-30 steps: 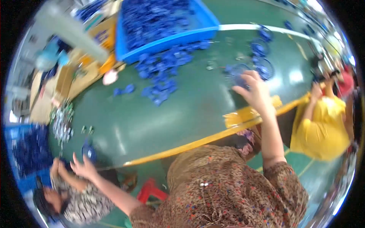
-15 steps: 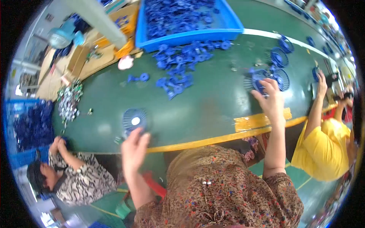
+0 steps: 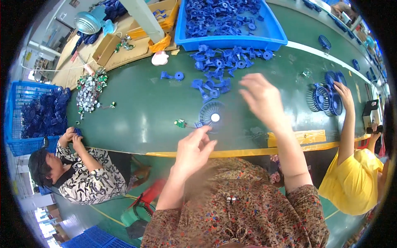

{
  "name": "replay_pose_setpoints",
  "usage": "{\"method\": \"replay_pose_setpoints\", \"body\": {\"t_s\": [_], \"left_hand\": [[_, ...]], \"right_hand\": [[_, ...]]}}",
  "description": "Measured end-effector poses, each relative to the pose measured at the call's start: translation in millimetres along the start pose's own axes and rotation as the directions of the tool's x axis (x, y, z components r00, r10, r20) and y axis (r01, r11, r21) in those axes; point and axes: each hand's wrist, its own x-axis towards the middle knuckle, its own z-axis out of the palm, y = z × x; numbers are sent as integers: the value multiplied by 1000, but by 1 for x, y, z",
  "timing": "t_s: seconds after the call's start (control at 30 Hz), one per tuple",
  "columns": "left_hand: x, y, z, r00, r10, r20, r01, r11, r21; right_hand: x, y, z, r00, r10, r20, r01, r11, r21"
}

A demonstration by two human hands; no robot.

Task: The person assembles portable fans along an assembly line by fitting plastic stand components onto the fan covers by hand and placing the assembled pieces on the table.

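Observation:
My left hand (image 3: pixel 193 149) pinches the lower edge of a small blue fan housing (image 3: pixel 211 111) with a round cage and a white disc at its centre. Beside it, a small green circuit board (image 3: pixel 180 123) on a wire lies on the table. My right hand (image 3: pixel 264 101) hovers over the table to the right of the fan housing, fingers curved and apart, holding nothing. Beyond my hands, loose blue stem-shaped parts (image 3: pixel 211 89) with round ends are heaped.
A blue tray (image 3: pixel 235 43) of similar parts stands at the back of the green table (image 3: pixel 136 111). Circuit boards (image 3: pixel 89 93) are piled left, near a blue basket (image 3: pixel 39 142). Right, a co-worker's hand (image 3: pixel 344 94) touches fan housings (image 3: pixel 320 98). Another co-worker (image 3: pixel 89 175) sits left.
My left hand has moved right across the table with the fan housing. My right hand has come away from the fan housings at right. The co-worker's hand now reaches those housings.

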Motion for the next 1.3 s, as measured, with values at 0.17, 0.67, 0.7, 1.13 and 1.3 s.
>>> {"method": "replay_pose_setpoints", "body": {"t_s": [0.17, 0.67, 0.7, 1.13, 1.3], "left_hand": [[11, 21, -18, 995, 53, -79, -41, 989, 144], [36, 4, -20, 962, 166, -215, -13, 818, 575], [35, 3, -21, 974, 111, -196, 4, 861, 508], [30, -5, -20, 979, -189, -79, 194, 980, 51], [23, -18, -12, 971, -238, -38, 234, 969, -81]], "right_hand": [[30, -12, 48, 971, -209, 117, 218, 973, -70], [-43, 7, -4, 860, 494, 127, -496, 751, 436], [-52, 10, -9, 801, 566, 194, -594, 716, 366], [-70, 32, -51, 883, 466, 50, -449, 872, -192], [-56, -21, -23, 955, 271, 120, -281, 957, 72]]}}
